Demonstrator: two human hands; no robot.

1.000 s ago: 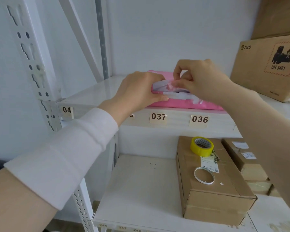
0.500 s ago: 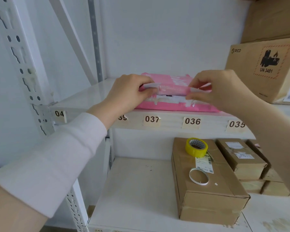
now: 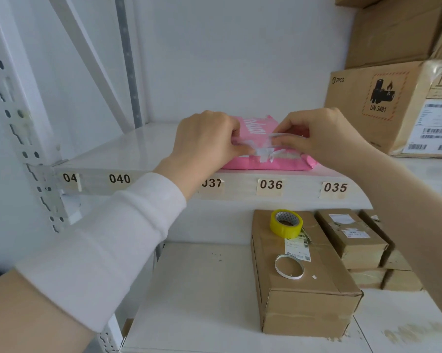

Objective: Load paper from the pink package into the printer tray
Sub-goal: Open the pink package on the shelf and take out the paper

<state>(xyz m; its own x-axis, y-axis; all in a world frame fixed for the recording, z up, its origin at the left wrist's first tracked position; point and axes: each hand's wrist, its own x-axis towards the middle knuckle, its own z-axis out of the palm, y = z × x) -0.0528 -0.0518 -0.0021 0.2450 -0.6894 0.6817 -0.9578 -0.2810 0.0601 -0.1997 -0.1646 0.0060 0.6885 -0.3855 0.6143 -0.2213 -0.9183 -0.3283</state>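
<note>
shelf upright: white, punched with slots, standing at the far left of your view; a diagonal brace runs behind it.
upper shelf: white and glossy; its front edge carries number labels reading 040, 037, 036 and 035 from left to right.
your left sleeve: pale, pulled up the forearm, reaching from the lower left corner up to the shelf's front edge.
your left hand: closed in a pinch on the torn whitish wrapper edge at the near left end of the pink package, thumb and fingers pressed together on it.
pink package: lying flat on the upper shelf, right at the front edge above the labels 037 and 036; white lettering shows on its top, and its near face is ragged with torn white strips.
your right hand: bare-armed, fingers curled and pinching the same torn flap just right of the left hand; the two hands are nearly touching.
lower shelf: white, with a few dark specks.
long cardboard box: on the lower shelf toward its front edge; a yellow tape roll sits at its far end and a thin white ring lies mid-top.
small boxes: stacked just right of the long box.
pico carton: on the upper shelf at the right, with a hazard mark reading un 3481.
</note>
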